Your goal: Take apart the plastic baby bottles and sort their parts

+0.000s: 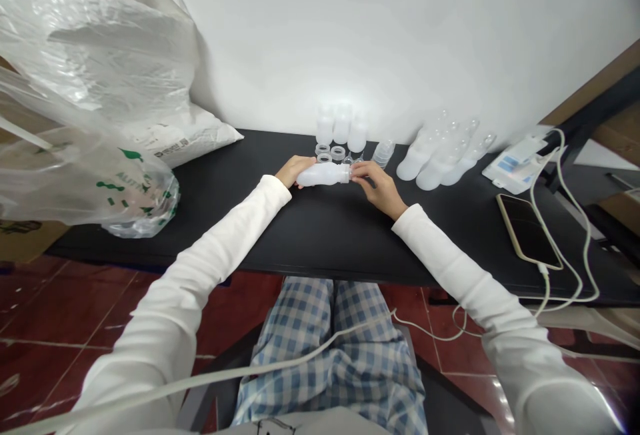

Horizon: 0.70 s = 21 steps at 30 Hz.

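Note:
A frosted white baby bottle (324, 174) lies on its side in the air just above the black table, its neck pointing right. My left hand (297, 171) is closed around its base end. At the neck, the fingers of my right hand (376, 185) pinch the clear ring; whether a teat sits inside it is hidden by the fingertips. Right behind the bottle are several loose collar rings (338, 153) and clear teats (349, 159). Three open bottles (342, 124) stand upright against the wall. Clear caps (384, 153) lie to their right.
Several bottles with domed tops (434, 161) lie at the right of the black table (320, 235). Beyond them are a white-and-blue pack (515, 165) and a phone (529, 229) with a white cable (583, 235). Plastic bags (100, 88) fill the left side.

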Available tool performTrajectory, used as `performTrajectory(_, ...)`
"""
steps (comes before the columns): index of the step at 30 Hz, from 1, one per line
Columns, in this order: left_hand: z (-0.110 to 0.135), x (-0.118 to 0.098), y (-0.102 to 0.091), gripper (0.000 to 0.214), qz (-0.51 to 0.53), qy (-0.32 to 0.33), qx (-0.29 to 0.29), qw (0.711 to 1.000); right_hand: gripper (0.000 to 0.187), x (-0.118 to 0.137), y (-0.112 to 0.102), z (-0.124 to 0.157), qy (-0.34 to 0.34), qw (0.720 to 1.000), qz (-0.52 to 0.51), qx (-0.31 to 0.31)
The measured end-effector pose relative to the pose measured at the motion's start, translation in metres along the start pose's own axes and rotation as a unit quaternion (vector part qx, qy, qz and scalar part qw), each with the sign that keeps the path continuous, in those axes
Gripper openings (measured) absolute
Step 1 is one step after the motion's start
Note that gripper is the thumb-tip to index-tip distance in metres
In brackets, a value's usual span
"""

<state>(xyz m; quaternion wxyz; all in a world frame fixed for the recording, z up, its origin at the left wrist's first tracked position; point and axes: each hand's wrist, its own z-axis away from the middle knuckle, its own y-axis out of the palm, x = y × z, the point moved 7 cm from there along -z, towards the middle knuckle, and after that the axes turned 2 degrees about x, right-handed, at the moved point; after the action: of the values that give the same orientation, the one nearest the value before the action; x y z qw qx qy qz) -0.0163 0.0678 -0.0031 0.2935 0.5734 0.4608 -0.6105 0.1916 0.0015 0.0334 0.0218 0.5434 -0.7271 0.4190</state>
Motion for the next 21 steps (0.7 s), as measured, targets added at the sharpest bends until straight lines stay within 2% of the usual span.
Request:
performTrajectory(5, 0.002, -0.004, -0.002, 0.057, -0.042, 0.035, -0.009, 0.998, 0.03, -0.013, 0.002, 0.0, 0.053, 0.998, -0.032, -0.014)
performTrajectory(8, 0.005, -0.014, -0.005, 0.059, -0.119, 0.085, -0.033, 0.989, 0.04, -0.021, 0.006, 0.001, 0.095, 0.995, -0.042, -0.006)
performTrajectory(11, 0.01, -0.027, -0.002, 0.058, -0.229, 0.162, -0.051, 0.959, 0.049, -0.024, 0.005, 0.002, 0.133, 0.99, -0.037, -0.008)
performTrajectory(16, 0.019, -0.036, 0.013, 0.055, -0.391, 0.225, -0.038, 0.892, 0.066, -0.023, -0.002, 0.002, 0.17, 0.985, 0.01, -0.003)
performTrajectory(19, 0.023, -0.04, 0.017, 0.051, -0.439, 0.262, -0.047, 0.858, 0.071, -0.026, 0.0, 0.003, 0.188, 0.982, 0.015, 0.011)
performTrajectory(21, 0.024, -0.042, 0.017, 0.049, -0.45, 0.273, -0.056, 0.848, 0.072, -0.028, 0.0, 0.002, 0.187, 0.982, 0.03, 0.015)
